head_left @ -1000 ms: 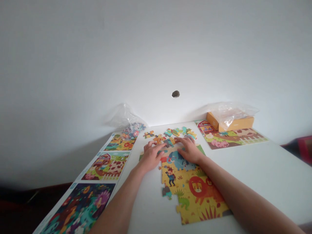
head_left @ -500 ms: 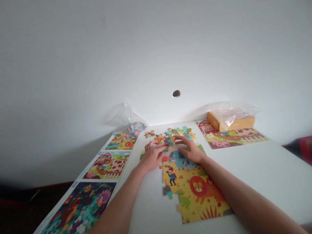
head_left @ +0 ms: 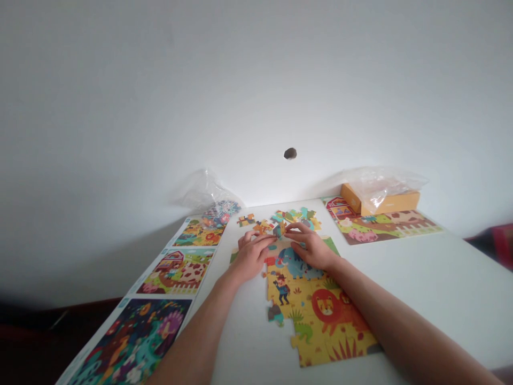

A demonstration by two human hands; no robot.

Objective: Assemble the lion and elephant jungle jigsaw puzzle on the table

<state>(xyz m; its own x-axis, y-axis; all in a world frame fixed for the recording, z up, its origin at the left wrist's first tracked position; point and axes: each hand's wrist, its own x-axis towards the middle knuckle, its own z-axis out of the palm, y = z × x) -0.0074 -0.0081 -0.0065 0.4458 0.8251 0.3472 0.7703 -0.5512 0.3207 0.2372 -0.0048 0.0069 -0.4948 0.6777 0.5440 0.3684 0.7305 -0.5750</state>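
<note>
White table [head_left: 441, 278], far edge against the wall. Along the left edge, printed picture sheets [head_left: 176, 272]; at the far right corner, a farm picture sheet [head_left: 385, 227] under an orange box [head_left: 379, 199]. Right hand [head_left: 312, 248]: fingers narrow, pinching a small teal puzzle piece [head_left: 279, 230] (tiny, partly hidden). Left hand [head_left: 251, 258]: fingers loosely spread, just beside it. Below both, a part-built jigsaw puzzle [head_left: 316, 310]; beyond, loose pieces [head_left: 296, 216]; open tabletop to the right.

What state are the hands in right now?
Left hand: fingertips at a jigsaw piece; grip unclear.
Right hand: fingertips at same piece; grip unclear.
</note>
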